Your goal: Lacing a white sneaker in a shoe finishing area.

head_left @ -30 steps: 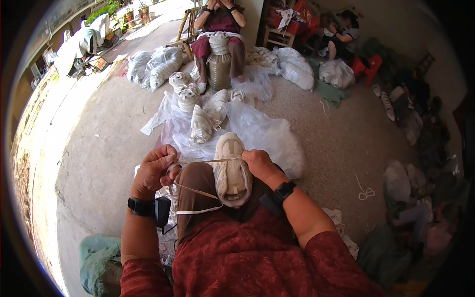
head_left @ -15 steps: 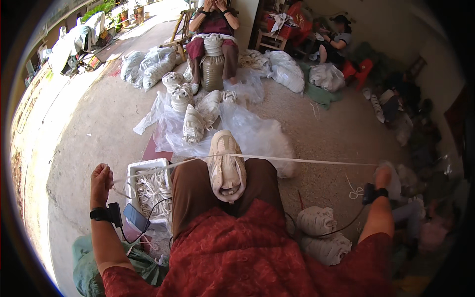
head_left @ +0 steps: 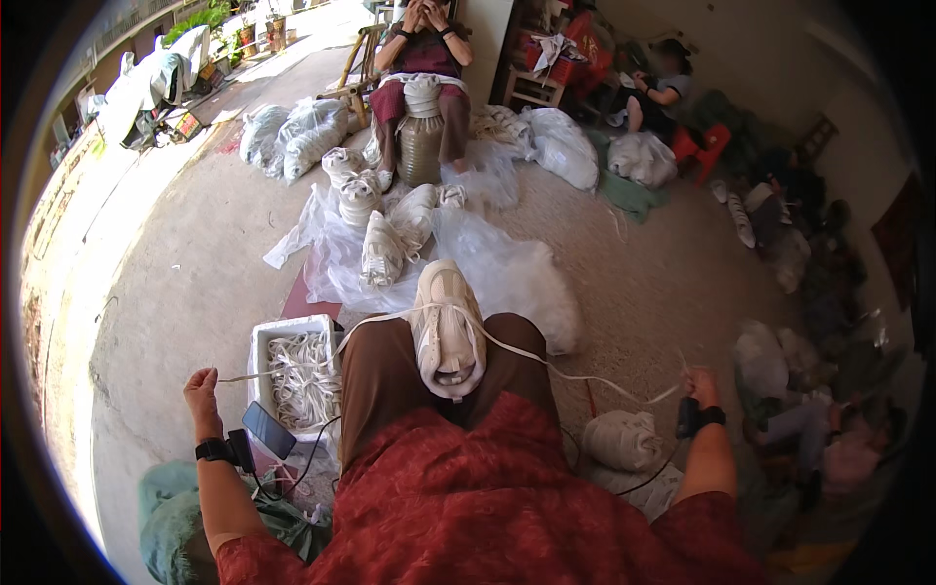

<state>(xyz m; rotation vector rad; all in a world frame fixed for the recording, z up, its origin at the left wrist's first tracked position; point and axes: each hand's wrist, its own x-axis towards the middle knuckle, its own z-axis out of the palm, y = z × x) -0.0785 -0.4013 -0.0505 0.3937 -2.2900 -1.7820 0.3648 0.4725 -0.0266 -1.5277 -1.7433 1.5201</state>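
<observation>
A cream shoe (head_left: 447, 336) sits between our brown trouser legs (head_left: 375, 380), toe away. Well left of the shoe, our left hand (head_left: 202, 388) pinches one end of its slack lace (head_left: 575, 376); well right, our right hand (head_left: 700, 386) looks closed on the other. Left of the shoe stands a white box (head_left: 258, 366); beyond its toe, plastic sheeting (head_left: 497, 268); rightward, concrete floor (head_left: 634, 292) stretches.

Cream shoe (head_left: 429, 341), slack lace (head_left: 390, 315) across it

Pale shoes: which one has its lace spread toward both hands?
The cream rounded shoe between the brown trouser legs; only its flat white lace reaches out sideways.
</observation>
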